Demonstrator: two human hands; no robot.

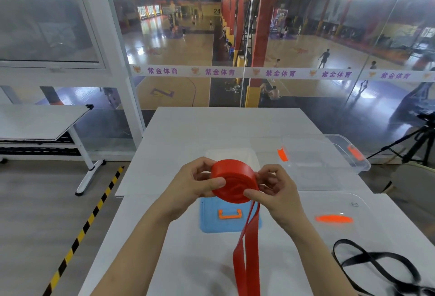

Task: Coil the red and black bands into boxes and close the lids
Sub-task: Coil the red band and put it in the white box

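The red band (233,181) is wound into a thick flat coil held above the table. My left hand (195,183) grips its left side with the thumb on the face, and my right hand (274,188) pinches its right edge. A loose red tail (247,248) hangs down from the coil toward the bottom edge. The black band (381,265) lies uncoiled in loops at the lower right. A small clear box (231,154) sits just behind the coil. A blue lid (229,219) with an orange handle lies flat below my hands.
A large clear box (329,161) with orange latches stands at the right, its clear lid (336,219) with an orange handle lying nearer me. The white table (211,128) ends at a glass wall. A folding table (42,121) stands left, a tripod (414,140) right.
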